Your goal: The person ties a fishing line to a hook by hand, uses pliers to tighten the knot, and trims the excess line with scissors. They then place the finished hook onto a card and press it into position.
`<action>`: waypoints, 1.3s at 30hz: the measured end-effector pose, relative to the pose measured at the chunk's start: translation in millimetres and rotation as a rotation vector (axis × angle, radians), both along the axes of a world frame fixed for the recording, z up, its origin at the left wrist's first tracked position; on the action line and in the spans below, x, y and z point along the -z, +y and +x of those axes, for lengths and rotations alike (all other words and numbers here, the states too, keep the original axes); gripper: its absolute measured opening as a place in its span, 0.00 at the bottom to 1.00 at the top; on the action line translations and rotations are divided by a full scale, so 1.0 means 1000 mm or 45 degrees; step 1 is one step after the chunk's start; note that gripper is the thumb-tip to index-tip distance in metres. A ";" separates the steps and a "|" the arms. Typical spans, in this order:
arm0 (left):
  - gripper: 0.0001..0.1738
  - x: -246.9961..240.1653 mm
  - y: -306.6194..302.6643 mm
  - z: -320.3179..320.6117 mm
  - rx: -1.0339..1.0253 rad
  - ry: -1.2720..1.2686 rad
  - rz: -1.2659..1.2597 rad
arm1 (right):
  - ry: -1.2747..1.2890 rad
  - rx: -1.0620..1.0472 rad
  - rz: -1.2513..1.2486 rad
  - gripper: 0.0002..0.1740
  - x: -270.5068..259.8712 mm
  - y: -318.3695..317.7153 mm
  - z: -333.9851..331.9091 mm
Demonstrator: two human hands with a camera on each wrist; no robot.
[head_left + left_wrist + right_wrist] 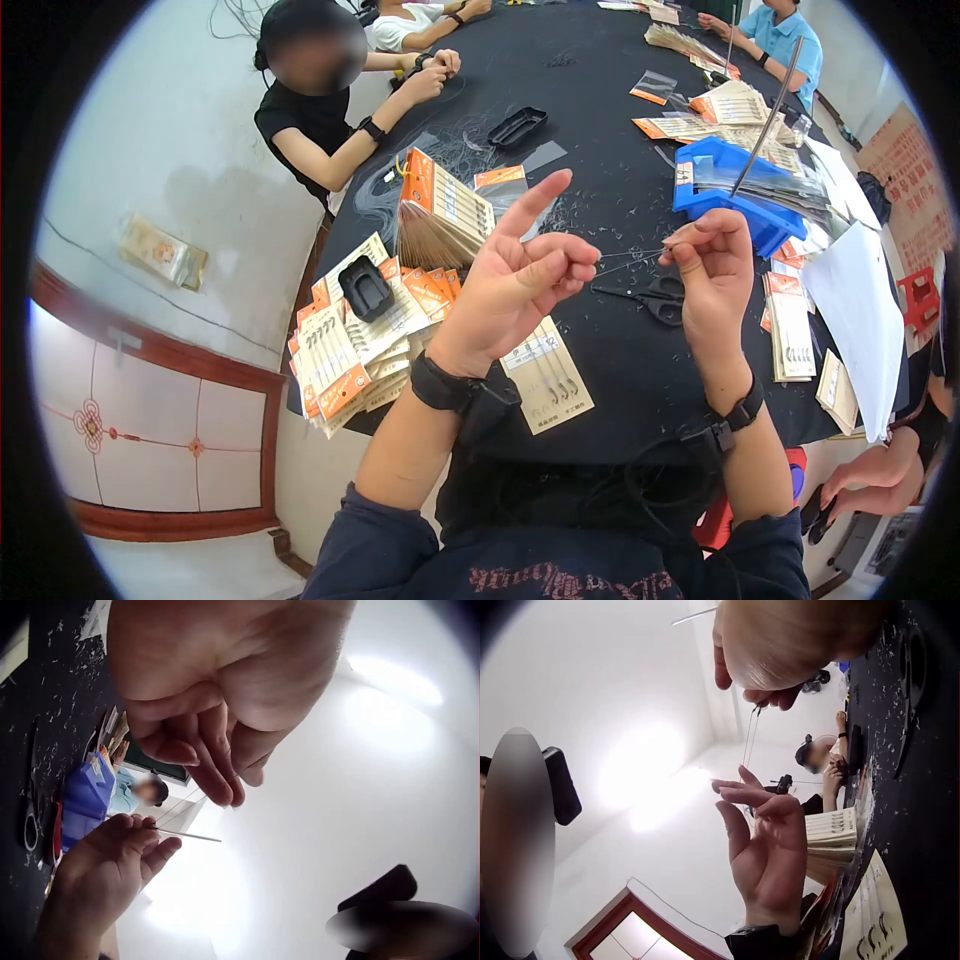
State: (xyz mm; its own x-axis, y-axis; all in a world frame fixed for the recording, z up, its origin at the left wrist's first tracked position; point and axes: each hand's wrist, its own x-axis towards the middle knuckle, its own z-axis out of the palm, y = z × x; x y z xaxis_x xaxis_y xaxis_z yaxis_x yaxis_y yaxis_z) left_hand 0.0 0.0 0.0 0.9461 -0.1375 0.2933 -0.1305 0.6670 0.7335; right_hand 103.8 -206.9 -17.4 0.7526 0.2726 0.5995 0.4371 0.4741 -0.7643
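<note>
Two strands of thin line [630, 262] stretch between the hands above the table, also visible in the left wrist view [180, 808] and the right wrist view [751, 739]. The left hand [520, 275] holds one end at its fingertips, index finger pointing away; exactly how the line passes round the fingers is hidden. Between thumb and fingers, the right hand [715, 275] pinches the other end along with a slim pale stick [196, 836]. Under the hands lie black scissors [662, 298] and a card [550, 385] with several hooks on it.
Stacked hook cards [340, 365] and a small black tray [366, 289] are at the left. Another black tray [517, 126] lies farther back. A blue bin [755, 225] stands at the right, near a metal rod [768, 120]. Line scraps litter the black table [590, 100]; other people sit around it.
</note>
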 end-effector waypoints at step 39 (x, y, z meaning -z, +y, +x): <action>0.07 -0.023 -0.049 0.013 -1.122 -0.576 1.816 | 0.299 -0.289 -0.249 0.17 -0.004 0.001 -0.004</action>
